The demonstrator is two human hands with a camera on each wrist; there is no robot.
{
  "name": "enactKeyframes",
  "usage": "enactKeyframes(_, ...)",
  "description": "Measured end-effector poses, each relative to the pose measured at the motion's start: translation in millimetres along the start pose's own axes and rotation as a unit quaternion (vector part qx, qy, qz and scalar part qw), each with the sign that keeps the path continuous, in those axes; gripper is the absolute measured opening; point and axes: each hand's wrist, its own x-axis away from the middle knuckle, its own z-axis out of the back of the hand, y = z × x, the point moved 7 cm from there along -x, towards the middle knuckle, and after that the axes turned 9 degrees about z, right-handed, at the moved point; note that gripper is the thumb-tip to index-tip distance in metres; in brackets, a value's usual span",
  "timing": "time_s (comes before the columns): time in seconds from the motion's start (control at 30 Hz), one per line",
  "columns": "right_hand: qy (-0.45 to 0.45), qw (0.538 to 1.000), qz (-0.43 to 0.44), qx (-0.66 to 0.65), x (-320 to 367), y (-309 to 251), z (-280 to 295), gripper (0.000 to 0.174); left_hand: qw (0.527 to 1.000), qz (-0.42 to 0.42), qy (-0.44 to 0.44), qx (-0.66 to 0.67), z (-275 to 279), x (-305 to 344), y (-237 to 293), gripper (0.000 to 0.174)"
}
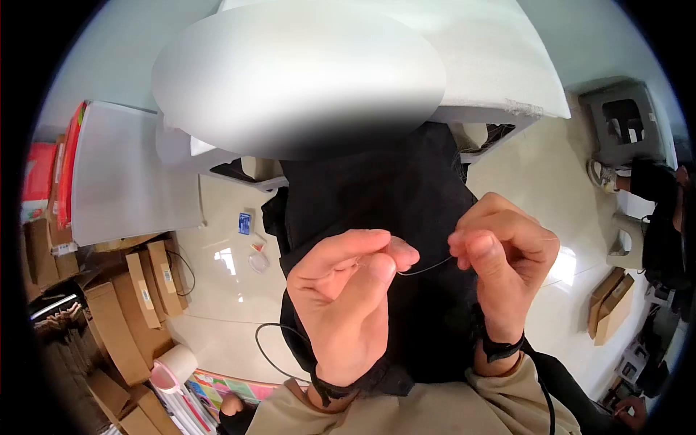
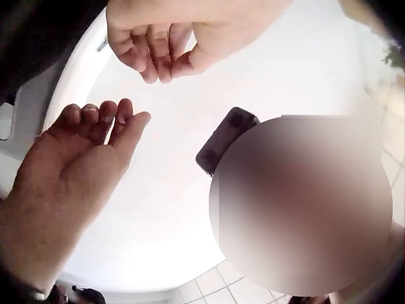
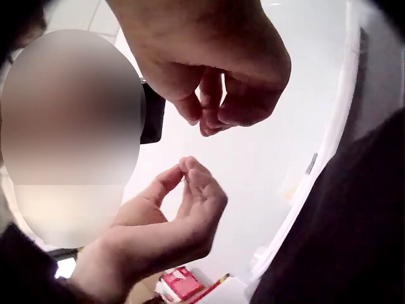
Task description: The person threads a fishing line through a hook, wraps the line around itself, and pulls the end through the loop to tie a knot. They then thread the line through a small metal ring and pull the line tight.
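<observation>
In the head view a thin, slightly curved strand (image 1: 428, 268), like fine wire or thread, spans the gap between both hands over dark cloth (image 1: 377, 196). My left hand (image 1: 341, 304) pinches its near end with thumb and fingertips, palm side showing. My right hand (image 1: 507, 254) pinches the other end between thumb and curled forefinger. The fingertips cover both ends of the strand. Both hands show again in the two wrist views, fingertips drawn together, the strand too fine to make out there. Each wrist wears a black band (image 1: 502, 349).
A white table (image 1: 500, 65) stands ahead. On the floor to the left lie a small blue box (image 1: 245, 222) and a clear round lid (image 1: 258, 262). Cardboard boxes (image 1: 116, 326) crowd the left side. At right are a grey stool (image 1: 620, 123) and a cardboard piece (image 1: 610, 306).
</observation>
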Motion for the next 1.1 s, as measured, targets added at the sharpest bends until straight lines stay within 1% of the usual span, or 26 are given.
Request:
enactKeyframes(0.03, -0.026, 0.998, 0.015, 0.048, -1, -4, 2, 0.013, 1.0, 0.001, 0.004, -0.004, -2, 1, 0, 0.017)
enactKeyframes(0.07, -0.048, 0.997, 0.025, 0.061, -2, -8, 2, 0.016, 1.0, 0.001, 0.007, -0.008, -3, 1, 0, 0.016)
enactKeyframes(0.17, -0.11, 0.989, 0.048, 0.09, -3, -17, -2, 0.023, 0.999, -0.037, 0.026, 0.013, -2, 1, 2, 0.017)
enactKeyframes(0.23, -0.15, 0.983, 0.052, 0.098, -4, -20, -5, 0.024, 0.994, -0.078, 0.046, -0.059, 0, 3, 8, 0.018)
enactKeyframes(0.27, -0.181, 0.979, 0.028, 0.091, -2, -18, -6, 0.029, 0.989, -0.098, 0.056, -0.095, 1, 3, 11, 0.018)
enactKeyframes(0.37, -0.219, 0.973, 0.025, 0.068, 2, -11, -5, 0.033, 0.957, -0.165, 0.07, -0.226, 2, 2, 20, 0.021)
enactKeyframes(0.4, -0.233, 0.97, 0.016, 0.074, 1, -10, -5, 0.036, 0.947, -0.173, 0.076, -0.258, 2, 1, 21, 0.022)
enactKeyframes(0.5, -0.271, 0.958, 0.036, 0.083, -3, -10, -12, 0.031, 0.911, -0.184, 0.091, -0.358, 1, -3, 25, 0.025)
enactKeyframes(0.57, -0.28, 0.951, 0.073, 0.103, -9, -13, -20, 0.028, 0.875, -0.176, 0.102, -0.439, -1, -3, 30, 0.026)
enactKeyframes(0.67, -0.3, 0.938, 0.122, 0.127, -22, -16, -25, 0.026, 0.84, -0.181, 0.113, -0.499, 1, -7, 33, 0.027)
enactKeyframes(0.77, -0.314, 0.93, 0.13, 0.139, -34, -19, -23, 0.026, 0.854, -0.172, 0.103, -0.48, 5, -9, 31, 0.024)
enactKeyframes(0.87, -0.331, 0.925, 0.131, 0.132, -45, -20, -23, 0.027, 0.913, -0.162, 0.05, -0.372, 1, -10, 27, 0.025)
enactKeyframes(0.93, -0.353, 0.918, 0.127, 0.127, -51, -21, -25, 0.028, 0.932, -0.124, 0.027, -0.339, -1, -8, 24, 0.025)
enactKeyframes(0.97, -0.362, 0.916, 0.116, 0.124, -52, -19, -26, 0.029, 0.941, -0.106, 0.014, -0.322, -2, -7, 22, 0.025)
enactKeyframes(1.1, -0.388, 0.913, 0.062, 0.11, -53, -15, -30, 0.028, 0.954, -0.098, -0.035, -0.282, -7, -3, 20, 0.024)
